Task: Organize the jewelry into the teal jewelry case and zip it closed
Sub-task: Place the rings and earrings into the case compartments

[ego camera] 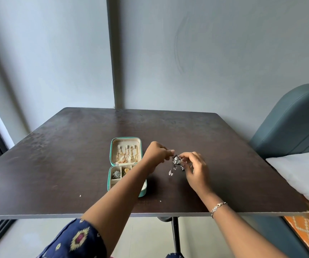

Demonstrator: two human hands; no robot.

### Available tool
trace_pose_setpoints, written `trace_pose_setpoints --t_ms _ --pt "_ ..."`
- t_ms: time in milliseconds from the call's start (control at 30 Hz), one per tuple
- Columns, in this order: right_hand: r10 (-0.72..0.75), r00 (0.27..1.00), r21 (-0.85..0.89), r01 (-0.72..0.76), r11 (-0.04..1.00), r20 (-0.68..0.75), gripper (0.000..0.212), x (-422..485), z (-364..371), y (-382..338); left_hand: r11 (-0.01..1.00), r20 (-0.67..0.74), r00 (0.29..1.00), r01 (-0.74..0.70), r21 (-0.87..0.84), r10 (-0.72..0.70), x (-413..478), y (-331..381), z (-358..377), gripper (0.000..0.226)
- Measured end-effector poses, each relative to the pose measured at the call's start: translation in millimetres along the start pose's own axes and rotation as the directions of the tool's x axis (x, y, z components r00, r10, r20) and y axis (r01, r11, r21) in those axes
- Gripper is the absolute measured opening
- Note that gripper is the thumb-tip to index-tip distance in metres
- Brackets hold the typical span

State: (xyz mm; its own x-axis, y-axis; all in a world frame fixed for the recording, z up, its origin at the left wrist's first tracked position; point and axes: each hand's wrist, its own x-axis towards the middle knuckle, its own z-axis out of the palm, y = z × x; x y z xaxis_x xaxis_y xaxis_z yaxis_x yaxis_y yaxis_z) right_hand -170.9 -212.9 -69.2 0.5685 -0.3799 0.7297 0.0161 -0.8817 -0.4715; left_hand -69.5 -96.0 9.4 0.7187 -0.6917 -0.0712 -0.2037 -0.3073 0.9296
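Both of my hands meet just right of the teal jewelry case (110,157), which lies open on the dark table (56,155). My left hand (156,154), fingers curled, pinches one side of a silver jewelry piece (176,160) with beaded dangles. My right hand (196,169) pinches the other side, its remaining fingers loosely spread. Gold chains (126,155) lie in the case's far half, and a silver flower piece (116,174) sits in a near compartment.

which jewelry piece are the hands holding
The silver dangling piece, pinched by left hand and right hand, right of the teal case; the gold chains lie inside its lid.
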Motion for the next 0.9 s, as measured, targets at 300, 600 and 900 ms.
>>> trace_pose_setpoints --t_ms 300,600,900 --pt "0.251 0.967 0.425 -0.242 0.873 0.034 0.013 17.3 -10.8 -30.3 0.971 0.059 0.998 0.015 -0.238 -0.001 -14.9 11.4 -14.9 0.025" --pt "0.190 0.953 0.582 -0.295 0.758 0.236 0.025 42.0 -24.8 -67.1 0.927 0.111 0.994 0.063 -0.370 -0.024 -24.9 16.1 -21.6 0.023" --pt "0.259 0.939 0.558 -0.342 0.756 0.225 0.021 52.9 -38.2 -77.3 0.906 -0.095 0.970 -0.243 -0.346 0.224 -44.4 21.7 -22.7 0.013"
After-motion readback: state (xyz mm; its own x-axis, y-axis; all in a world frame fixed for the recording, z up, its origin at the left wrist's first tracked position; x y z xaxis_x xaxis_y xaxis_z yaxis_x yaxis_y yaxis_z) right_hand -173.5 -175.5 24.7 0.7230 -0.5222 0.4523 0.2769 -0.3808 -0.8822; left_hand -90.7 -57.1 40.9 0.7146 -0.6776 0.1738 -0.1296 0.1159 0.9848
